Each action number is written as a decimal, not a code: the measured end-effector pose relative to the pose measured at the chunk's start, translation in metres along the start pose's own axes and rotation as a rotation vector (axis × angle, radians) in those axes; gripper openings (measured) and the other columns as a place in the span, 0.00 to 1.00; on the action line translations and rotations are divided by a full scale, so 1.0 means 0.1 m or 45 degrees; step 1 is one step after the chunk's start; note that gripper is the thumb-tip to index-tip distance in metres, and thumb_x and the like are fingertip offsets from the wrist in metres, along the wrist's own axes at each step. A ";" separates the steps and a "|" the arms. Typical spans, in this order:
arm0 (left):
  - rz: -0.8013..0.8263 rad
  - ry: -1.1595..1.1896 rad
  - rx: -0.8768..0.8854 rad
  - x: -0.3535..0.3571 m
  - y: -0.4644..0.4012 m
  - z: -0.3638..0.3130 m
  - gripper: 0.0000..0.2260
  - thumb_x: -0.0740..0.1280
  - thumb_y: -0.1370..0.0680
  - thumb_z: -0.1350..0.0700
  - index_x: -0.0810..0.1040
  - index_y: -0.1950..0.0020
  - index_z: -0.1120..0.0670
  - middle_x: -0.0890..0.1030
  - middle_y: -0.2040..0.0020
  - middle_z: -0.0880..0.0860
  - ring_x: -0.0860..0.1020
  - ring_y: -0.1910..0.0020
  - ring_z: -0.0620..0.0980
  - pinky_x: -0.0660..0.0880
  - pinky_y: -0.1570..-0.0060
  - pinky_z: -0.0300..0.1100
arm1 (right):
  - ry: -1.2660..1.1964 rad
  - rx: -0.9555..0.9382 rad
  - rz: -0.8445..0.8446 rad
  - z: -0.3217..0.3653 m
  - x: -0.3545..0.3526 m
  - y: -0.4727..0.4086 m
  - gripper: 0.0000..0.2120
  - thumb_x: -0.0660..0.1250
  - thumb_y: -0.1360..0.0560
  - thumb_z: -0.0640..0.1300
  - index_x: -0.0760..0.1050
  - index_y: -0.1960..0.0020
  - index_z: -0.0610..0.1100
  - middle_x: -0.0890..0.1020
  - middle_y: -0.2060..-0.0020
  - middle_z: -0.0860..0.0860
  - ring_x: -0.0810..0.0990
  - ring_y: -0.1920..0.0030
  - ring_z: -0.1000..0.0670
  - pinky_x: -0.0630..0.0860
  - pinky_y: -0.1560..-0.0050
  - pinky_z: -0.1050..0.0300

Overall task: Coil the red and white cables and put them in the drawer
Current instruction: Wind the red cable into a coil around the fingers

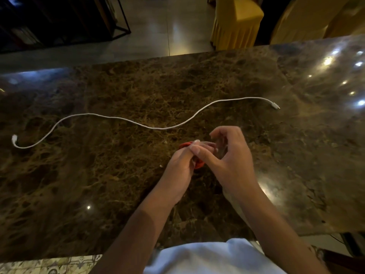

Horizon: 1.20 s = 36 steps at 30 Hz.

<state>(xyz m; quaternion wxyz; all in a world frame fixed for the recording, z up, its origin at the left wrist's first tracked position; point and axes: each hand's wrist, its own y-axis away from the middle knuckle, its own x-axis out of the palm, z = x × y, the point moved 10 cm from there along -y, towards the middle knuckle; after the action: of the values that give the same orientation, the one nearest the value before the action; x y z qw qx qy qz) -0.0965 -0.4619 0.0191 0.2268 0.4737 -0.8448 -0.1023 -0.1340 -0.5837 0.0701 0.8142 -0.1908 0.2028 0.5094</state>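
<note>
Dark brown marble with pale veining forms the tabletop (98,175), polished enough to mirror small ceiling lights near its right end.

Above the middle of it, the person's two hands meet around the red cable (199,164). The left hand (180,167) has its fingers curled around the wound-up red bundle, which shows as an orange-red loop poking out above the knuckles and again below them, between the two hands. The right hand (231,161) is just beside it, thumb and forefinger brought together at the top of the bundle next to a pale connector tip; whether they actually pinch the cable there is blurred by motion and cannot be told. Its other fingers arch loosely above, apart from one another.

Both bare forearms run back toward the near edge of the table, where a white shirt (207,258) fills the bottom of the view.

Beyond the hands, the white cable (158,127) lies uncoiled and flat on the marble in a long wavy line, one plug near the left edge and the other well off to the right, apart from both hands.

Past the far edge of the table stand chairs in yellow covers (237,22) on a glossy floor, and a dark metal-framed shelf (59,18) occupies the upper left corner.
</note>
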 end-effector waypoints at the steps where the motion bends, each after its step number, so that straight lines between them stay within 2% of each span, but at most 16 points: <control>1: 0.019 -0.002 -0.014 -0.01 0.01 0.01 0.21 0.57 0.13 0.50 0.88 0.55 0.50 0.86 0.46 0.53 0.81 0.38 0.51 0.69 0.27 0.55 | 0.029 -0.008 0.061 -0.03 0.04 -0.03 0.33 0.71 0.31 0.72 0.73 0.34 0.53 0.75 0.36 0.56 0.76 0.38 0.57 0.76 0.44 0.61; 4: 0.061 0.031 -0.140 0.04 0.08 0.18 0.13 0.64 0.18 0.45 0.87 0.50 0.48 0.86 0.48 0.51 0.83 0.45 0.46 0.74 0.36 0.49 | -0.110 0.032 0.607 -0.08 0.32 -0.02 0.41 0.73 0.30 0.70 0.67 0.23 0.56 0.72 0.28 0.59 0.72 0.29 0.59 0.75 0.35 0.58; 7: 0.141 0.182 -0.266 0.18 0.18 0.37 0.19 0.66 0.22 0.44 0.77 0.34 0.50 0.84 0.38 0.53 0.84 0.41 0.46 0.80 0.42 0.43 | -0.239 0.068 0.963 -0.10 0.47 0.11 0.29 0.75 0.28 0.63 0.76 0.31 0.54 0.83 0.41 0.56 0.84 0.45 0.56 0.83 0.50 0.57; 9: 0.189 0.175 -0.295 0.23 0.23 0.38 0.20 0.65 0.23 0.45 0.77 0.34 0.52 0.86 0.42 0.53 0.85 0.42 0.46 0.80 0.43 0.41 | -0.356 0.092 0.982 -0.11 0.45 0.12 0.22 0.76 0.28 0.61 0.80 0.40 0.51 0.85 0.52 0.47 0.85 0.57 0.48 0.81 0.61 0.58; 11: 0.204 0.167 -0.333 0.22 0.25 0.37 0.17 0.66 0.19 0.44 0.81 0.37 0.53 0.86 0.41 0.58 0.83 0.37 0.52 0.78 0.34 0.50 | -0.477 0.128 1.020 -0.14 0.46 0.13 0.17 0.75 0.25 0.57 0.79 0.44 0.47 0.82 0.60 0.37 0.80 0.66 0.41 0.76 0.69 0.55; 13: 0.235 0.177 -0.349 0.20 0.26 0.40 0.18 0.67 0.20 0.43 0.84 0.37 0.52 0.83 0.37 0.65 0.79 0.33 0.58 0.69 0.27 0.59 | -0.533 0.122 1.077 -0.16 0.51 0.18 0.15 0.74 0.22 0.53 0.78 0.45 0.43 0.80 0.67 0.38 0.75 0.73 0.42 0.71 0.75 0.55; 15: 0.298 0.228 -0.364 0.23 0.26 0.42 0.22 0.65 0.21 0.41 0.82 0.33 0.53 0.83 0.36 0.63 0.79 0.32 0.59 0.71 0.27 0.58 | -0.573 0.111 1.139 -0.19 0.55 0.22 0.16 0.72 0.22 0.54 0.76 0.44 0.41 0.79 0.70 0.39 0.74 0.76 0.39 0.69 0.78 0.52; 17: 0.395 0.354 -0.390 0.31 0.28 0.41 0.24 0.61 0.17 0.42 0.79 0.30 0.57 0.81 0.36 0.66 0.76 0.31 0.69 0.75 0.31 0.57 | -0.703 0.158 1.194 -0.20 0.55 0.25 0.19 0.68 0.19 0.52 0.74 0.42 0.35 0.80 0.69 0.38 0.76 0.76 0.38 0.72 0.76 0.52; 18: 0.452 0.449 -0.414 0.34 0.30 0.38 0.25 0.57 0.15 0.43 0.80 0.32 0.60 0.80 0.37 0.69 0.74 0.31 0.75 0.79 0.36 0.56 | -0.798 0.199 1.205 -0.21 0.55 0.25 0.21 0.65 0.18 0.50 0.73 0.41 0.31 0.82 0.69 0.45 0.80 0.74 0.46 0.74 0.74 0.57; 19: 0.518 0.548 -0.443 0.39 0.32 0.36 0.28 0.54 0.14 0.43 0.83 0.38 0.63 0.80 0.38 0.71 0.75 0.34 0.76 0.82 0.42 0.52 | -0.900 0.233 1.218 -0.20 0.55 0.26 0.24 0.64 0.18 0.51 0.72 0.40 0.27 0.83 0.67 0.51 0.82 0.71 0.54 0.76 0.68 0.63; 21: 0.678 0.688 -0.468 0.51 0.38 0.26 0.34 0.50 0.14 0.42 0.85 0.49 0.68 0.84 0.42 0.69 0.84 0.44 0.69 0.85 0.52 0.44 | -1.038 0.281 1.201 -0.16 0.58 0.27 0.31 0.64 0.19 0.58 0.72 0.40 0.27 0.83 0.62 0.53 0.82 0.63 0.58 0.78 0.59 0.66; 23: 0.713 0.746 -0.437 0.54 0.36 0.20 0.34 0.50 0.14 0.43 0.86 0.52 0.67 0.83 0.42 0.71 0.87 0.49 0.64 0.85 0.56 0.42 | -1.075 0.355 1.130 -0.18 0.66 0.24 0.27 0.66 0.19 0.57 0.74 0.42 0.31 0.81 0.61 0.47 0.81 0.61 0.51 0.77 0.57 0.63; 26: 0.528 0.715 -0.447 0.45 0.25 0.23 0.30 0.55 0.15 0.45 0.87 0.53 0.65 0.70 0.36 0.74 0.87 0.53 0.65 0.85 0.63 0.45 | -1.018 0.426 0.995 -0.25 0.72 0.19 0.27 0.69 0.20 0.55 0.74 0.40 0.30 0.76 0.51 0.34 0.72 0.51 0.34 0.70 0.52 0.44; 29: 0.528 0.666 -0.417 0.47 0.31 0.19 0.30 0.53 0.15 0.45 0.87 0.52 0.65 0.72 0.41 0.72 0.87 0.54 0.65 0.85 0.62 0.45 | -1.003 0.386 0.955 -0.21 0.69 0.18 0.31 0.72 0.22 0.56 0.73 0.40 0.28 0.76 0.52 0.27 0.72 0.52 0.26 0.68 0.54 0.42; 34: 0.648 0.663 -0.398 0.62 0.50 0.05 0.27 0.56 0.14 0.44 0.85 0.45 0.64 0.63 0.34 0.79 0.86 0.51 0.63 0.85 0.55 0.47 | -1.003 0.249 1.000 -0.04 0.54 0.22 0.20 0.65 0.18 0.48 0.76 0.45 0.29 0.79 0.57 0.34 0.76 0.56 0.36 0.72 0.54 0.42; 36: 0.596 0.620 -0.374 0.63 0.52 0.01 0.28 0.55 0.15 0.43 0.86 0.48 0.63 0.68 0.37 0.76 0.86 0.54 0.61 0.85 0.58 0.45 | -1.003 0.182 0.941 0.02 0.47 0.20 0.20 0.66 0.19 0.48 0.75 0.51 0.28 0.77 0.62 0.33 0.76 0.61 0.39 0.73 0.59 0.49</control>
<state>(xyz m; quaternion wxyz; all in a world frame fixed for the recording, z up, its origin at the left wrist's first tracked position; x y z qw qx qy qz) -0.1645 -0.4876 0.0564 0.5042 0.2404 -0.8278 -0.0519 -0.1333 -0.5388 0.0451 0.6061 0.1543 -0.0298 0.7797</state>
